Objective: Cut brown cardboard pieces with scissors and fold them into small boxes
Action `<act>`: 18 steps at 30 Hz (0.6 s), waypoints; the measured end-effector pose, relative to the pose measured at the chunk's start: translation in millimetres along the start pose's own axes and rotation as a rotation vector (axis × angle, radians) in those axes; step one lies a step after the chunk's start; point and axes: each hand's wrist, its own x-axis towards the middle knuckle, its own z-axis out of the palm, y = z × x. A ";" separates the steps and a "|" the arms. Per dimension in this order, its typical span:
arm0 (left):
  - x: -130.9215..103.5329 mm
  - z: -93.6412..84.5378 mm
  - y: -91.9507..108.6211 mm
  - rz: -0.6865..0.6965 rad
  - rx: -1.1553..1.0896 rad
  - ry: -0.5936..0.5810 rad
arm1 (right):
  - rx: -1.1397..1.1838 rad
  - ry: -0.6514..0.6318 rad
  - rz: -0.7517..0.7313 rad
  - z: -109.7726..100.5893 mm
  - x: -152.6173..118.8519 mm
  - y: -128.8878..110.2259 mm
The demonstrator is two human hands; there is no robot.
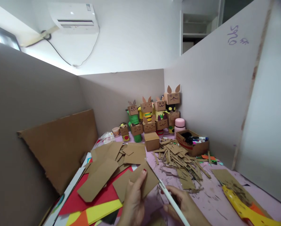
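Observation:
My left hand (pixel 136 196) grips a flat piece of brown cardboard (pixel 149 179), thumb on top and fingers below. Another cardboard piece (pixel 120 185) lies just left of that hand, partly behind it. My right hand (pixel 181 201) is closed around a long white-handled cutting tool (pixel 172 201). Its thin blade runs along the right edge of the held cardboard; whether it has one blade or two I cannot make out. Loose cardboard sheets (pixel 99 179) lie to the left, over red paper (pixel 76 196) and yellow paper (pixel 104 211).
Cardboard-headed animal figures (pixel 149 108) stand at the back, behind a plain cardboard box (pixel 152 142). Cardboard strips (pixel 178 157) are heaped right of centre. A box of pens (pixel 197 147), a pink bottle (pixel 180 125) and a yellow glue gun (pixel 236 204) are on the right. Partitions enclose the table.

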 end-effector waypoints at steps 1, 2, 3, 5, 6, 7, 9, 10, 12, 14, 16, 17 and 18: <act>2.8 -2.0 2.6 -0.002 0.030 -0.022 | -0.007 -0.004 0.001 0.2 -0.1 0.4; 5.2 -3.8 5.2 -0.001 0.049 -0.039 | -0.011 -0.011 0.000 0.3 -0.2 1.1; 6.8 -5.1 7.6 0.000 0.061 -0.053 | -0.013 -0.020 -0.003 0.5 -0.5 2.2; 7.0 -5.9 11.1 0.011 0.063 -0.063 | -0.013 -0.026 -0.009 1.5 -0.9 5.5; 5.7 -5.2 12.1 0.016 0.062 -0.064 | -0.007 -0.024 -0.014 2.3 -1.0 7.7; 3.8 -4.1 12.5 0.020 0.062 -0.066 | 0.004 -0.020 -0.016 3.4 -1.1 10.2; -0.4 -1.3 12.4 0.027 0.071 -0.076 | 0.040 -0.012 -0.013 5.6 -1.1 15.2; -2.0 -0.2 12.0 0.027 0.074 -0.085 | 0.061 -0.009 -0.010 6.5 -1.1 17.2; -3.3 0.7 10.8 0.026 0.077 -0.115 | 0.091 -0.012 -0.008 7.3 -1.3 19.1; -2.3 -0.3 8.9 0.025 0.074 -0.132 | 0.089 -0.013 -0.013 6.8 -1.6 18.0; 0.0 -2.4 6.0 0.019 0.076 -0.122 | 0.075 -0.017 -0.008 5.6 -2.3 14.4; 1.3 -3.4 4.4 0.014 0.078 -0.108 | 0.072 -0.018 -0.004 5.0 -2.7 12.2; 2.5 -4.2 2.6 0.008 0.075 -0.093 | 0.076 -0.018 0.001 4.4 -3.2 9.9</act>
